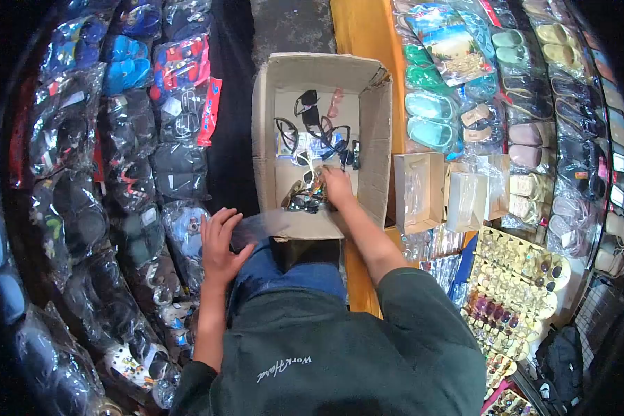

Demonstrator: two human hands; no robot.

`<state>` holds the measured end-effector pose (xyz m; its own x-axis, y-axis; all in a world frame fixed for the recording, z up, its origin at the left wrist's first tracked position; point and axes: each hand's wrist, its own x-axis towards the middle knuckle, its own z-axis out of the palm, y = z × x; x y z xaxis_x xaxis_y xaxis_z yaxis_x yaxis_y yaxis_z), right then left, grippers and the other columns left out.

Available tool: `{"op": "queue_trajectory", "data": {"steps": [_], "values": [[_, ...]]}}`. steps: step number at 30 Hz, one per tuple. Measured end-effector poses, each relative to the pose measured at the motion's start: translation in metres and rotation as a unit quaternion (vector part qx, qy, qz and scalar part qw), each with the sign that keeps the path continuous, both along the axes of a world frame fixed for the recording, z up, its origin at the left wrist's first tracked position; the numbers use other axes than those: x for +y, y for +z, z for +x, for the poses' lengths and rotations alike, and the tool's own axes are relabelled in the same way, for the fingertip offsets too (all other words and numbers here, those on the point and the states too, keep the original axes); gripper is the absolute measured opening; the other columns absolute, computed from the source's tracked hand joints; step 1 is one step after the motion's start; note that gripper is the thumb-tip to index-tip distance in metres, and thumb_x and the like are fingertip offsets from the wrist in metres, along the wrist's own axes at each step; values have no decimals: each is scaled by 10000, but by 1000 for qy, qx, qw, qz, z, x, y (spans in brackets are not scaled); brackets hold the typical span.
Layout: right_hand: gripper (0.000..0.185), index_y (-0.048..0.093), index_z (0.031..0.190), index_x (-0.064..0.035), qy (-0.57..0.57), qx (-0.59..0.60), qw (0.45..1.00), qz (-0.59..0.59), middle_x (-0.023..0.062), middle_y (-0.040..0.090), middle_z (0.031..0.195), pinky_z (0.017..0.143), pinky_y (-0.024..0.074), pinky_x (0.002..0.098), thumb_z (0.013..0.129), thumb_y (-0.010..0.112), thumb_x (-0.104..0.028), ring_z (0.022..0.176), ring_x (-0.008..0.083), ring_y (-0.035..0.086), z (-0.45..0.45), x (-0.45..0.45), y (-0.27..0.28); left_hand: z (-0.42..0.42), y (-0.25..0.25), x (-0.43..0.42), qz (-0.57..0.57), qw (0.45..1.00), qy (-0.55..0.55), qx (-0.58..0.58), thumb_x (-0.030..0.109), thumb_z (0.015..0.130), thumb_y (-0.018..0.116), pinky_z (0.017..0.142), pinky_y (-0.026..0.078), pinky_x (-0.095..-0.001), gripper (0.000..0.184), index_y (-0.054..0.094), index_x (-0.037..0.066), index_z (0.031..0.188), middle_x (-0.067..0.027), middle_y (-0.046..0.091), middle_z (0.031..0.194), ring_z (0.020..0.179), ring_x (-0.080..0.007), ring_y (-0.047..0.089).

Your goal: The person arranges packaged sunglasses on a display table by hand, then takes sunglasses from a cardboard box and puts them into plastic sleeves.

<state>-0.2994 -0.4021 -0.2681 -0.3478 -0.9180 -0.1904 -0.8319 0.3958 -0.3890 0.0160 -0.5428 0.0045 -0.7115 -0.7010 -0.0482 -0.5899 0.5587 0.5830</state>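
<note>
An open cardboard box [266,104] stands in front of me with several pairs of sunglasses inside. My right hand [337,187] reaches into it, fingers drawn together at a small pile of sunglasses [305,200] in the near part; what the fingertips grip is hidden. Just outside the box's near left corner, my left hand [220,244] has a clear plastic bag [260,227] between thumb and fingers. Farther back in the box lie black sunglasses [286,134], a white-framed pair [306,163] and a pinkish pair [335,102].
Bagged footwear [128,66] hangs in rows on the left, with more sandals [430,114] on the right. Small open cartons [417,194] adjoin the box's right side. A cream rack of sunglasses [513,277] and a black backpack [560,360] are at lower right.
</note>
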Motion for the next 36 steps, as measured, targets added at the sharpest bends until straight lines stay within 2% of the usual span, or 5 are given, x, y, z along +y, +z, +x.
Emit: {"op": "queue_trajectory", "data": {"steps": [12, 22, 31, 35, 36], "values": [[364, 688, 1185, -193, 18, 20, 988, 152, 87, 652, 1189, 993, 456, 474, 835, 761, -261, 1150, 300, 621, 2, -18, -38, 18, -15, -4, 32, 999, -4, -32, 189, 674, 883, 1230, 242, -622, 682, 623, 107, 1300, -102, 600, 1367, 1346, -355, 532], [306, 688, 1200, -186, 132, 70, 972, 182, 69, 675, 1198, 986, 457, 454, 895, 671, -201, 1180, 262, 640, -6, -15, -46, 10, -16, -4, 46, 999, 7, -23, 183, 675, 888, 1225, 248, -622, 684, 627, 109, 1304, -99, 601, 1371, 1357, -349, 530], [382, 681, 1247, -80, 4, -138, 990, -32, 170, 671, 1058, 832, 539, 495, 866, 700, -95, 977, 406, 663, -5, 6, 28, 0, -14, -6, 29, 999, 16, -7, 192, 678, 886, 1222, 253, -621, 681, 631, 108, 1303, -94, 606, 1371, 1355, -336, 532], [418, 670, 1292, -46, -112, -161, 980, -33, 205, 692, 1055, 832, 547, 458, 880, 719, -101, 951, 400, 672, -2, 16, 72, -8, -6, -10, -1, 1000, 19, 20, 205, 673, 891, 1230, 250, -617, 690, 631, 113, 1305, -91, 610, 1365, 1353, -329, 531], [401, 671, 1291, -41, -126, -166, 972, -106, 175, 713, 1020, 786, 555, 398, 904, 737, -125, 860, 316, 695, -2, 20, 80, -12, -3, -9, -13, 1000, 18, 16, 210, 671, 895, 1229, 256, -616, 703, 625, 114, 1313, -91, 607, 1369, 1354, -327, 530]]}}
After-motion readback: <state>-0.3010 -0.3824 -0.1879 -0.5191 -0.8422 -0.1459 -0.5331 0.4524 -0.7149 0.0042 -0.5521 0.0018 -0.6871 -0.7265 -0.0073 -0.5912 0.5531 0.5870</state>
